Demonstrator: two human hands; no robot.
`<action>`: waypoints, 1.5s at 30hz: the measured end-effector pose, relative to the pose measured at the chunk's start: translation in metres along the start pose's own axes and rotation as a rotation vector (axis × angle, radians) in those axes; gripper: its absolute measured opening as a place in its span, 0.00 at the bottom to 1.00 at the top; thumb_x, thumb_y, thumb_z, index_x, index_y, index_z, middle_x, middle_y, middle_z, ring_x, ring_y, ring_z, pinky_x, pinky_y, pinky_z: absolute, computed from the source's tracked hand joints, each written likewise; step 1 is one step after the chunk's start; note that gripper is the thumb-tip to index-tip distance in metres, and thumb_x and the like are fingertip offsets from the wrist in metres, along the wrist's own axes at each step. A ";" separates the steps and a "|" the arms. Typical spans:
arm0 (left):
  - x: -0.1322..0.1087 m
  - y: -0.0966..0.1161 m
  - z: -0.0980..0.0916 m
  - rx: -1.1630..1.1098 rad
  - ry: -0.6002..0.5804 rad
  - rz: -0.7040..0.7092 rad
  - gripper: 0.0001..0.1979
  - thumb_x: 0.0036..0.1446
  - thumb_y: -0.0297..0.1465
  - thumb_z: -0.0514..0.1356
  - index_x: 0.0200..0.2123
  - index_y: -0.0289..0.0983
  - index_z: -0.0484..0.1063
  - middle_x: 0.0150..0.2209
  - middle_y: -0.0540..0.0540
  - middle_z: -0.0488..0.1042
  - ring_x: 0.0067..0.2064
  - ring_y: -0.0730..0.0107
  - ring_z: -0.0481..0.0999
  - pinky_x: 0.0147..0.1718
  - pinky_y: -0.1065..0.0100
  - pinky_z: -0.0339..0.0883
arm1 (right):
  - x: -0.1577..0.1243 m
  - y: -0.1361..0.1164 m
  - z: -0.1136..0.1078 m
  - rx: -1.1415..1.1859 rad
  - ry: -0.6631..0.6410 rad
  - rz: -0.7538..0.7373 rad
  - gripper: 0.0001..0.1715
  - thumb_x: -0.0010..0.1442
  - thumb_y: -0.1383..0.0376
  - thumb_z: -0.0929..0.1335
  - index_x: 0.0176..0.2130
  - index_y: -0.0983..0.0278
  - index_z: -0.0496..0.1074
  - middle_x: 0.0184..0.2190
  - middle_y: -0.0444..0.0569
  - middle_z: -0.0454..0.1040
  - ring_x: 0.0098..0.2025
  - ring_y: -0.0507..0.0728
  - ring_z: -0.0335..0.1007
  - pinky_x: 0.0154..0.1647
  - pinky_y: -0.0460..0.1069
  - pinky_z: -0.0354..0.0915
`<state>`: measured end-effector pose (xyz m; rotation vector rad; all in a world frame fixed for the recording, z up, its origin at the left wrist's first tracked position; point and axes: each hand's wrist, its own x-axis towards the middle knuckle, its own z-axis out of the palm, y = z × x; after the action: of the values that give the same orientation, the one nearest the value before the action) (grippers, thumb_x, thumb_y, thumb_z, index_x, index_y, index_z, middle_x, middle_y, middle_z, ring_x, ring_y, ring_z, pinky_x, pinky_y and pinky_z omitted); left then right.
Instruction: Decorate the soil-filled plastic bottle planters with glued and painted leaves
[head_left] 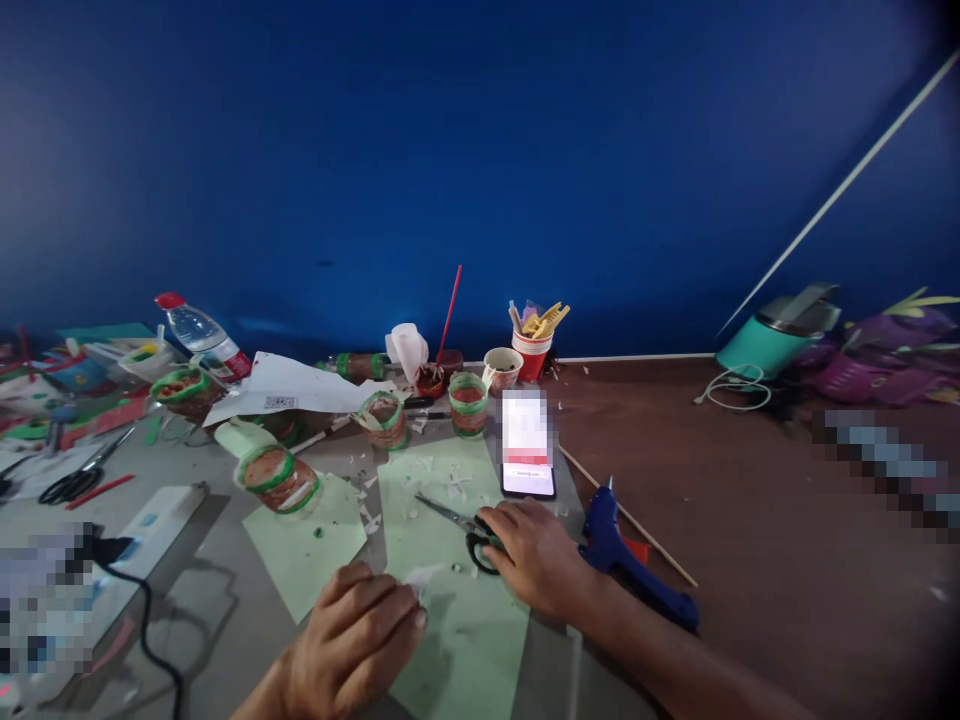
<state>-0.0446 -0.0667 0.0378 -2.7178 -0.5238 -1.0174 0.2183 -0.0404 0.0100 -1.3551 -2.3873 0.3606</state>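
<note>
Over the black-handled scissors (480,553) lies my right hand (536,555), its fingers at the handles; the blades point to the upper left over pale green paper (450,660). My left hand (367,640) is closed at the lower middle, with a small whitish piece at its fingertips. Just beyond my right hand is a lit phone (528,478). A blue glue gun (626,560) rests beside my right forearm. White paper scraps (371,520) are scattered over the green sheets.
Green-and-brown wrapped cups (281,480) stand behind the hands, with a red cup (532,355) of sticks near the wall. A power strip (150,540) with a black cable lies left. A wooden stick (637,525) lies right. A bottle (206,340) leans at the back left.
</note>
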 end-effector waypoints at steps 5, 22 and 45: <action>0.002 0.021 -0.003 0.111 0.036 -0.058 0.12 0.63 0.25 0.49 0.39 0.42 0.71 0.33 0.47 0.80 0.40 0.67 0.74 0.45 0.60 0.64 | -0.005 -0.009 -0.006 0.359 0.063 0.002 0.13 0.61 0.65 0.65 0.44 0.65 0.73 0.38 0.54 0.72 0.38 0.57 0.68 0.38 0.50 0.63; 0.004 0.011 0.012 -0.101 0.069 -0.115 0.14 0.56 0.19 0.54 0.43 0.39 0.69 0.36 0.45 0.78 0.42 0.66 0.73 0.49 0.58 0.65 | 0.000 -0.012 -0.003 1.452 -0.052 0.286 0.20 0.49 0.54 0.73 0.37 0.66 0.74 0.19 0.39 0.65 0.21 0.46 0.58 0.22 0.43 0.54; 0.043 -0.017 0.080 -1.235 0.060 -1.300 0.24 0.42 0.45 0.67 0.37 0.34 0.69 0.27 0.49 0.69 0.25 0.75 0.65 0.20 0.74 0.57 | 0.004 0.001 0.001 1.180 0.124 0.292 0.15 0.56 0.62 0.67 0.44 0.64 0.67 0.24 0.41 0.66 0.25 0.49 0.61 0.25 0.44 0.57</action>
<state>0.0268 -0.0161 0.0079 -2.9554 -2.5393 -2.2257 0.2165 -0.0365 0.0092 -1.0262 -1.3508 1.4131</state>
